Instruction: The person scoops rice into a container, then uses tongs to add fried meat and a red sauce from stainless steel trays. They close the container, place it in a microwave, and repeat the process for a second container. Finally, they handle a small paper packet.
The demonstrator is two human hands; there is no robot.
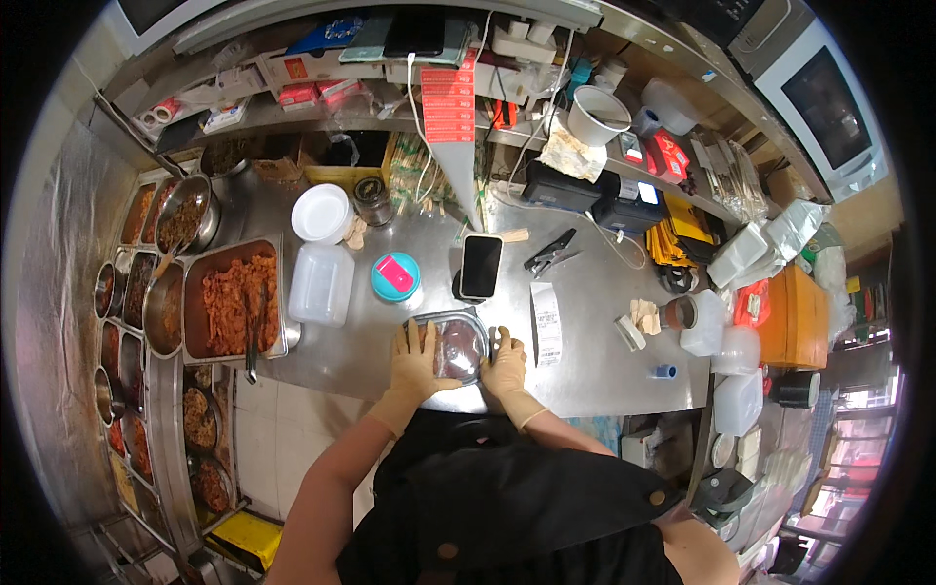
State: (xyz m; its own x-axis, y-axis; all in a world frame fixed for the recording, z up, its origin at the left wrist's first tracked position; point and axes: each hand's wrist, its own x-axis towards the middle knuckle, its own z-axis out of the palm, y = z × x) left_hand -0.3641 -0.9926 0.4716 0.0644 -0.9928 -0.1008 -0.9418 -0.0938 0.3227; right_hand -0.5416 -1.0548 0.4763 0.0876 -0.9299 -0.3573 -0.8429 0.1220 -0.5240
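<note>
A black takeaway container with a clear plastic lid (461,349) stands near the front edge of the steel counter, with dark reddish contents showing through. My left hand (414,365), in a pale glove, lies with spread fingers on its left side and lid. My right hand (506,363), gloved too, presses at its right side with the fingers bent. Just beyond it stands a phone (481,267) on a holder. A printed paper slip (545,324) lies right of my right hand, and a turquoise-lidded tub (395,277) is at the back left.
At left stands a steel tray of reddish food (241,303) with tongs (257,340). Empty clear plastic containers (322,285) are beside it. A black stapler (550,252) lies at the back right, and an orange box (793,318) stands at the far right.
</note>
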